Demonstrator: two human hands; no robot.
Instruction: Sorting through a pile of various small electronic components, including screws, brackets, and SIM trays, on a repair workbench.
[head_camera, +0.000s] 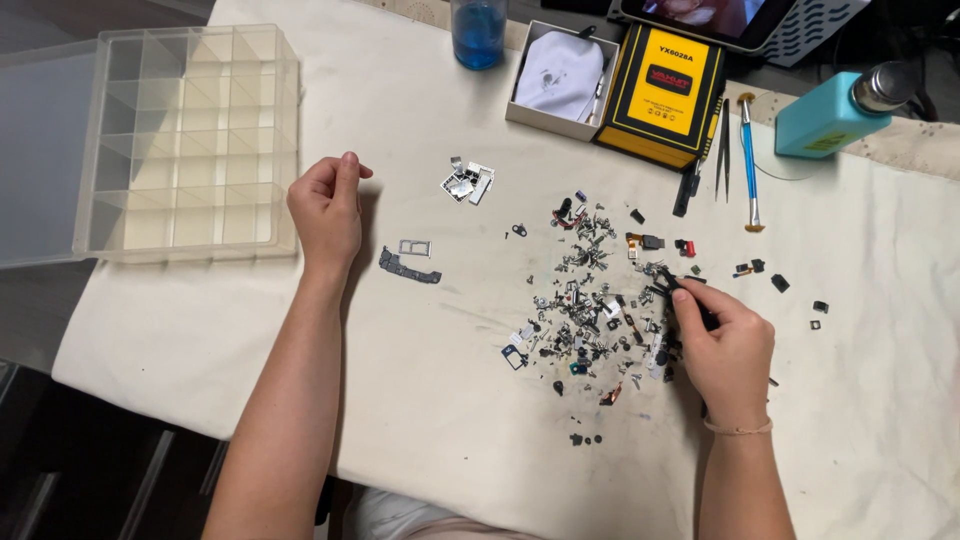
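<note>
Parts pile (590, 300): we see it on the cloth (420, 400), right of centre, our right hand (725, 350) at its right edge.
Organiser (190, 140): far left, partly off the cloth.
Left hand (325, 205): just right of the organiser.
Bracket (408, 267): between left hand and pile.
Boxes (620, 85): behind the pile.
Tweezers (722, 150), brush (748, 165): right of the boxes.

yellow-black flat box (667, 93) top centre, open white carton (560, 78) beside, screen (710, 18) behind
</note>
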